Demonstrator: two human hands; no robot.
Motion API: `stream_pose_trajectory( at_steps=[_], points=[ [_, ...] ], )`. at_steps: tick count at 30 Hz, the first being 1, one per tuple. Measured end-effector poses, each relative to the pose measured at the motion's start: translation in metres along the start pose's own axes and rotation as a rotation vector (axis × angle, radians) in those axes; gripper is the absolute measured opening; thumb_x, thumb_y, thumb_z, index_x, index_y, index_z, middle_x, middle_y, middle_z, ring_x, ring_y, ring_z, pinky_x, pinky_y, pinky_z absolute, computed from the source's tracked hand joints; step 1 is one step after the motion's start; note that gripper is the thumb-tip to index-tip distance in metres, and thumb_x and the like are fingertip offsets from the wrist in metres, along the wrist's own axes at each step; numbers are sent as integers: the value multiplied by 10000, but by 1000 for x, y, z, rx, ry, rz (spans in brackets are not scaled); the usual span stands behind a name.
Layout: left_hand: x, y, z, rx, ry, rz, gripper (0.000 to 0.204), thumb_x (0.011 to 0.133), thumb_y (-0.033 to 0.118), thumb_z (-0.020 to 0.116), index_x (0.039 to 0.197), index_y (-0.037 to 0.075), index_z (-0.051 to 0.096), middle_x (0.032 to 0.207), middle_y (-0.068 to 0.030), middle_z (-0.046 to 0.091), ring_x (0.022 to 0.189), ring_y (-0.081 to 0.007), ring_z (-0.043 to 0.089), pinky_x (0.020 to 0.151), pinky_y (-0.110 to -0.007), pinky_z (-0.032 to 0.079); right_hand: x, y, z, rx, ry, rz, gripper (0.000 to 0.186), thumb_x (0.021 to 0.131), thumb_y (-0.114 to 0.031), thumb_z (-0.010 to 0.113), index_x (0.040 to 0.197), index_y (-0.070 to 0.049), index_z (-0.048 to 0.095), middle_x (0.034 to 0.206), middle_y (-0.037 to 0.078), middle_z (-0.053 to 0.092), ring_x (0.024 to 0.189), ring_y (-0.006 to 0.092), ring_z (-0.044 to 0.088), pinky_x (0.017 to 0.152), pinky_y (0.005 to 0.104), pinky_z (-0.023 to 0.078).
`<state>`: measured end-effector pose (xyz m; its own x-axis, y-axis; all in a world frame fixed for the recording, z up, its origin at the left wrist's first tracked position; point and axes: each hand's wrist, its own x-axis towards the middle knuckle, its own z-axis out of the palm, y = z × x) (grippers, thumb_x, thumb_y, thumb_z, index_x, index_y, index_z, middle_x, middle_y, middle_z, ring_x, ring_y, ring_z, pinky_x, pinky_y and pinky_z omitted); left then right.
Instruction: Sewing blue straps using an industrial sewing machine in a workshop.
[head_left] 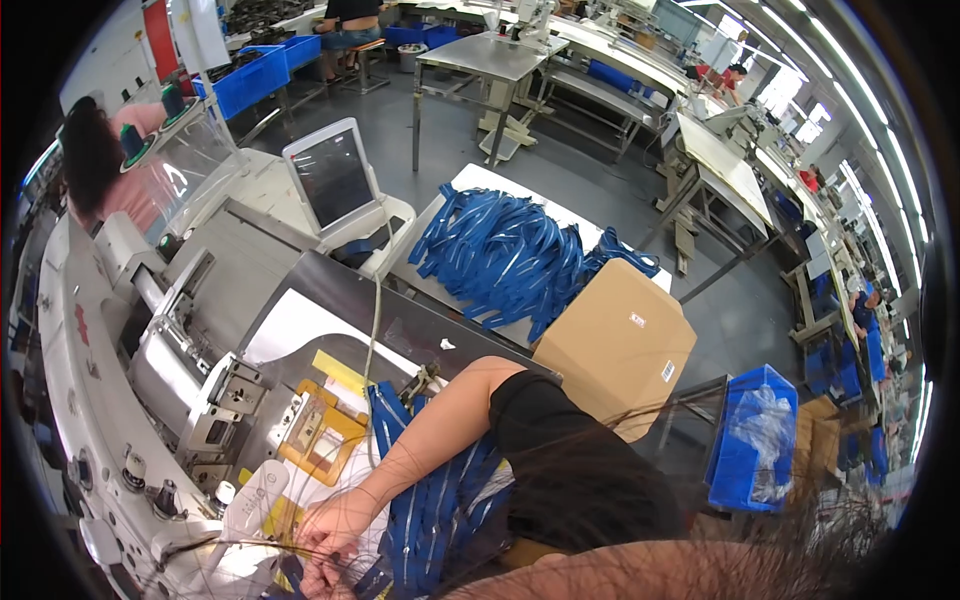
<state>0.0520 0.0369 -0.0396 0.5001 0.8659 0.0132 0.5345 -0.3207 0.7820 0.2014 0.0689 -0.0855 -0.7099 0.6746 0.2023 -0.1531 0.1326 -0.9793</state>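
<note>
Your strips [410, 520] are blue, each with a pale silvery line running lengthwise; same blue-and-silver stripe on the pile [500, 255]. Your sleeve [590, 470] is plain black. You've got an off-white machine [75, 400] with a red mark, a dark screen [335, 180] framed in white, an amber-yellow plate [300, 430], and brown cardboard [610, 340] with white labels. Bin [722, 455] blue, floor [385, 140] grey, thread cones [133, 143] dark green, co-worker's top [130, 190] pink.

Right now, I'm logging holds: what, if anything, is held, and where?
Cannot tell: the right hand is beside blue zipper strips, but its grip is hidden.
</note>
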Motion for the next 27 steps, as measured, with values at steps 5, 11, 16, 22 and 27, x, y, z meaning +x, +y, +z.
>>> stream_pose_trajectory(
  at_steps=[5, 11, 16, 22, 27],
  points=[
    [-16, 4, -14, -15, 2, 15, 141, 854, 128, 542, 804, -3, 549, 610, -119, 520, 519, -214, 462, 505, -335, 379, -16, -23, -8, 96, -100, -32, 198, 877, -173, 538, 791, 0, 497, 629, 100, 601, 497, 149, 599, 439, 252, 482],
    [-26, 15, -25, -177, 17, -59, 163, 825, 119, 587, 726, -3, 541, 576, -109, 470, 495, -191, 420, 494, -309, 367, -21, -55, -9, 247, -22, 221, 182, 902, -179, 544, 839, -9, 531, 665, 63, 603, 576, 105, 601, 503, 232, 490],
    [-25, 17, -31, -10, 9, -116, 241, 842, 155, 593, 665, 26, 494, 543, -95, 453, 463, -181, 431, 474, -302, 367, -15, -65, -11, 185, -3, 273, 210, 874, -201, 579, 799, -10, 535, 649, 69, 607, 518, 138, 601, 473, 238, 490],
    [-20, -5, -45, 308, 152, -46, 131, 801, 131, 618, 731, 26, 584, 569, -143, 535, 514, -278, 542, 498, -325, 429, 11, -66, -46, -35, 83, 431, 207, 864, -225, 592, 773, -40, 597, 638, 45, 627, 521, 109, 603, 479, 230, 482],
    [-17, -24, -55, 427, 248, 25, 99, 752, 130, 659, 763, 51, 601, 641, -54, 572, 562, -256, 554, 544, -351, 444, 19, -71, -51, -81, 70, 586, 241, 829, -250, 629, 746, -26, 591, 557, 54, 593, 483, 108, 583, 445, 232, 470]
  ],
)
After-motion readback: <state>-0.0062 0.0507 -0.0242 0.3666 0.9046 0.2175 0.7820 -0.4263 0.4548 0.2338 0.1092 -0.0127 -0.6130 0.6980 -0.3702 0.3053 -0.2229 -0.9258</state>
